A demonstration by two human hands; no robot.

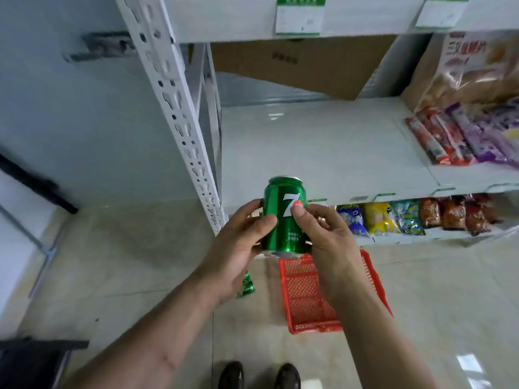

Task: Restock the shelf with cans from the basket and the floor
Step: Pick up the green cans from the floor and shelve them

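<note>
Both hands are up in front of the shelving, and between them sits a green can (284, 217), upright, with a big white 7 and a red dot facing the camera. The left hand (241, 245) wraps the can's left side, thumb pressed across the front, fingers curled behind. The right hand (325, 234) clamps the other side, its thumb tip lying right on that red dot. So the can is squeezed between the two hands, held in the air just in front of the shelf's front edge.

Behind it, the middle shelf (323, 153) shows a wide bare white stretch, with a stack of red and purple snack packs (460, 136) off at its right end and a cardboard box (303, 66) at the back. One level down, a row of colourful snack bags (407, 217) lines the lower shelf.

Down on the tiled floor (134, 248), a red basket (306, 299) lies below the right wrist, partly hidden by the forearm; what shows of its mesh bottom looks bare. Just left of it, more green cans (247, 286) peek out from behind the left hand, resting on the floor. Two dark shoes (258, 374) show at the bottom edge.
</note>
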